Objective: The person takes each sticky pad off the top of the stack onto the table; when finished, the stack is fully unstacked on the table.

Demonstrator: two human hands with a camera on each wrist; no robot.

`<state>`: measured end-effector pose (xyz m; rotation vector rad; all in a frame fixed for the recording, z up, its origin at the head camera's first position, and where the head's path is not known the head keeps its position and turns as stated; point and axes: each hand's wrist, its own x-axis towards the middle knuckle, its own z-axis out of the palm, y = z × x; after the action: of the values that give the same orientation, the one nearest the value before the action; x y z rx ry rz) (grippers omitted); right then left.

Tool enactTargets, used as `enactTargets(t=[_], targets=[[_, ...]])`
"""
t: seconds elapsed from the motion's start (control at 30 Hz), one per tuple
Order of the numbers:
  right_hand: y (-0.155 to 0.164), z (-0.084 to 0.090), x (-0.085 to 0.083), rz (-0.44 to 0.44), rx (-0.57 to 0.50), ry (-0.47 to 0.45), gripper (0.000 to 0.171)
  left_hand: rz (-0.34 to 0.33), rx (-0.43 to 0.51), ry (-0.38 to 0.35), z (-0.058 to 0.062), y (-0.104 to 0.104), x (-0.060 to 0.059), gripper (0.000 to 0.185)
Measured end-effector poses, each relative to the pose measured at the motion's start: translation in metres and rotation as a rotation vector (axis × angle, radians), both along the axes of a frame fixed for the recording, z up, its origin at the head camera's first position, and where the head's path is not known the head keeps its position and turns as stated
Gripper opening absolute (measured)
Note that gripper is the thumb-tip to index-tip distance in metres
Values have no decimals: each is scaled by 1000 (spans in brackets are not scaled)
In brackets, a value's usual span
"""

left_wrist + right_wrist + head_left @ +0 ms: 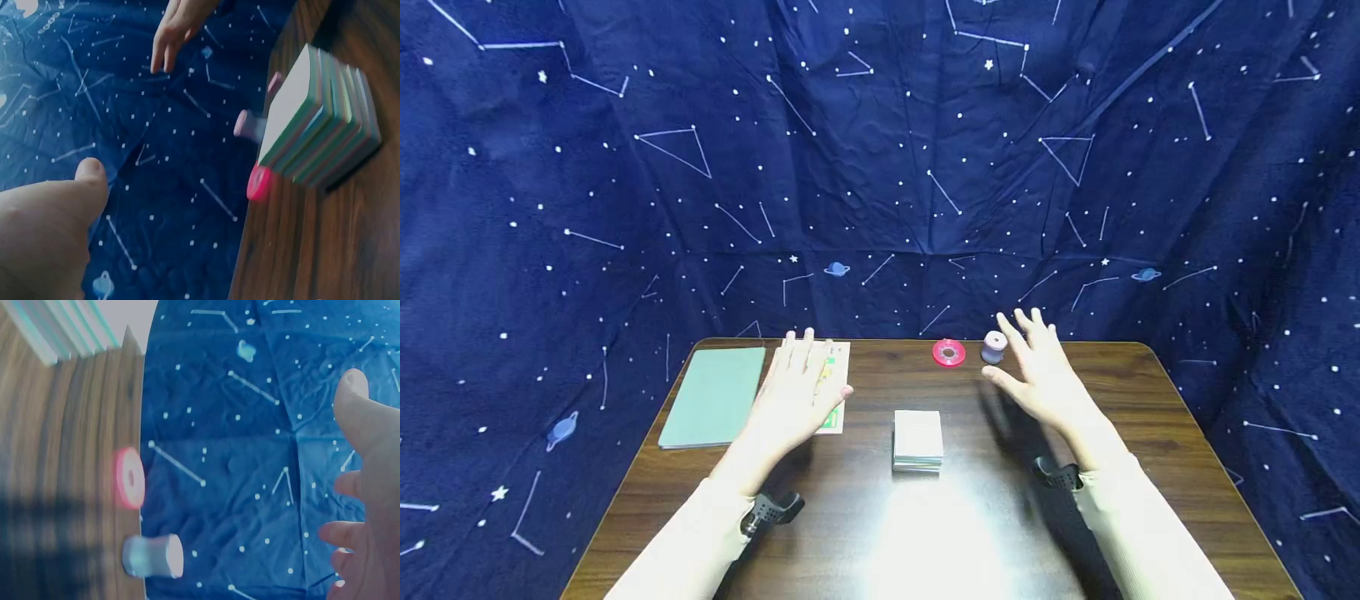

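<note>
My left hand (pixel 792 396) is held palm down with straight fingers, over a printed sheet (pixel 837 375) with green and yellow pictures, partly hidden by the hand. Its thumb (pixel 90 181) shows in the left wrist view. My right hand (pixel 1041 371) has its fingers spread and holds nothing; it hovers beside a pale lilac spool (pixel 993 348). The spool (pixel 153 556) stands near the table's back edge next to a flat red disc (pixel 949 352) with a centre hole. Between the hands sits a square stack of paper (pixel 917 437), white on top with coloured layered edges (pixel 337 119).
A pale green flat folder or board (pixel 713 396) lies at the back left of the brown wooden table (pixel 865 517). A small pink thing (pixel 275 83) shows behind the stack in the left wrist view. Dark blue star-patterned cloth (pixel 880 167) hangs behind and at both sides.
</note>
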<state>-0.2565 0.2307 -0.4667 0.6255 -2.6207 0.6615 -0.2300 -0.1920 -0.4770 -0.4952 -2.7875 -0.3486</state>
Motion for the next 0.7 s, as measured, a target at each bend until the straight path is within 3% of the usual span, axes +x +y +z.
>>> enactTargets(t=[0.13,0.27,0.43,0.7], targets=[[-9,-5,9,15,-48,-41,90,-46,62,-2,0,8,6,83],[-17,-12,18,9,-110,-141,86,-48,214,-15,-7,12,13,76],[-29,-20,25,27,-199,-224,80,-59,382,-61,-24,21,23,68],[-46,-34,26,108,-256,-255,67,-108,466,-151,-56,34,29,68]])
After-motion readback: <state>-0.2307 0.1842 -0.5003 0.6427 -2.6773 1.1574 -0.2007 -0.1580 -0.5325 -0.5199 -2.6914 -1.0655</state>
